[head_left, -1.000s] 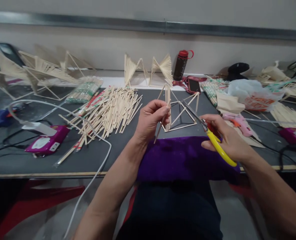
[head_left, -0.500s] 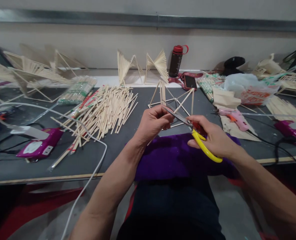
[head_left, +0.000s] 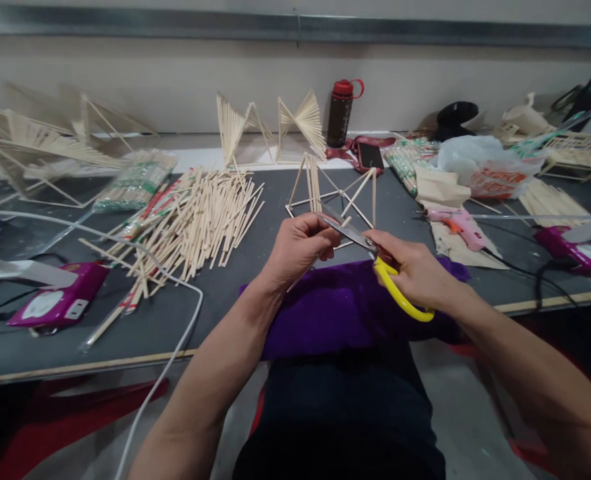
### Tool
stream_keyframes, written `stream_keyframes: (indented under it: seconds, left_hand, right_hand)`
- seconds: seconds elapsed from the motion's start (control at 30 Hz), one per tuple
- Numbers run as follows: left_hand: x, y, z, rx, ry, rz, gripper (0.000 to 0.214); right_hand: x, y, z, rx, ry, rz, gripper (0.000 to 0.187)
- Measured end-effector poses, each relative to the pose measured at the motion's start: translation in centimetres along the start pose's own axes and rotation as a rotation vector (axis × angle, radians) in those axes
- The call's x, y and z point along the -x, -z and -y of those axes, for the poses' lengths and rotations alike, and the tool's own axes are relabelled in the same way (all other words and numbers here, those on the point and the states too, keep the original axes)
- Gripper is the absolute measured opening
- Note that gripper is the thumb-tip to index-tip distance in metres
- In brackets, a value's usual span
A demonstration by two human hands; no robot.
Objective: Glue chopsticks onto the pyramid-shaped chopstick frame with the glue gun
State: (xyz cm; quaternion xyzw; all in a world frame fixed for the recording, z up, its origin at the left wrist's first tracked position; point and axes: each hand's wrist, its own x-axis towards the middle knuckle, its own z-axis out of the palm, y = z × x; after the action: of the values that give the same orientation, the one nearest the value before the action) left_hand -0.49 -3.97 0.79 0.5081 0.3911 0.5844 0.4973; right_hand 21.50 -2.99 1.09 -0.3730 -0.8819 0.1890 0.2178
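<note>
My left hand (head_left: 298,248) is closed in a pinch on a thin wooden stick (head_left: 344,222) whose end pokes out past my fingers. My right hand (head_left: 412,272) grips yellow-handled scissors (head_left: 375,257); their blades reach left and meet the stick just beyond my left fingertips. Both hands hover over a purple cloth (head_left: 338,310) at the near table edge. Right behind them stands a small frame of glued sticks (head_left: 332,190).
A heap of loose sticks (head_left: 195,213) lies left of centre on the dark table (head_left: 50,347). Magenta glue guns (head_left: 50,301) (head_left: 572,247), a pink glue gun (head_left: 455,220), a white cable (head_left: 175,333), fan-shaped stick models (head_left: 270,127), a bottle (head_left: 339,112) and a phone (head_left: 370,155) surround the spot.
My right hand has brought the scissors left from beside the frame to the stick in my left hand. The stick, first upright, is now lowered. The view has shifted slightly.
</note>
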Motion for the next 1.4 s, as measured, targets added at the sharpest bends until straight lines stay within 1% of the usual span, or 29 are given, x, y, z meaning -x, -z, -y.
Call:
stream_keyframes:
  seconds: [0.07,0.17,0.33,0.43,0.57,0.67,0.8,1.0,1.13,1.23,1.4]
  left_hand:
    - [0.0,-0.1,0.1,0.002,-0.009,0.006,0.006]
    - [-0.1,-0.2,0.1,-0.003,-0.009,0.013,0.007]
    - [-0.2,-0.1,-0.1,-0.028,0.020,0.020,0.005]
    - [-0.1,0.0,-0.1,-0.030,0.041,0.037,0.012]
    - [0.0,0.0,0.2,-0.039,0.005,0.002,0.008]
    - [0.1,0.0,0.3,-0.044,-0.018,-0.019,0.007]
    - [0.2,0.0,0.4,-0.045,-0.024,0.008,0.016]
    - [0.4,0.1,0.4,-0.093,-0.037,0.114,0.039]
    - [0.5,0.1,0.3,-0.076,-0.009,0.131,0.040]
    - [0.5,0.1,0.4,-0.082,0.021,0.134,0.042]
    - [0.5,0.1,0.9,-0.112,-0.008,0.134,0.041]
  right_hand:
    - [0.0,-0.1,-0.2,0.009,0.022,-0.002,0.053]
    - [0.0,-0.1,-0.5,0.032,0.036,-0.026,0.052]
    - [-0.1,0.1,-0.7,0.039,0.063,-0.067,0.052]
    - [-0.1,0.2,-0.6,0.055,0.053,-0.070,0.052]
    - [0.0,0.4,-0.2,0.098,0.019,-0.049,0.048]
    - [0.1,0.5,0.3,0.166,-0.030,-0.037,0.057]
    - [0.2,0.5,0.5,0.217,-0.056,-0.015,0.064]
    - [0.3,0.9,0.6,0.135,-0.048,0.028,0.068]
    - [0.4,1.1,0.7,0.099,-0.021,0.034,0.067]
    - [0.4,0.9,0.7,0.088,-0.007,0.013,0.063]
    - [0.3,0.3,0.1,0.018,0.016,0.002,0.050]
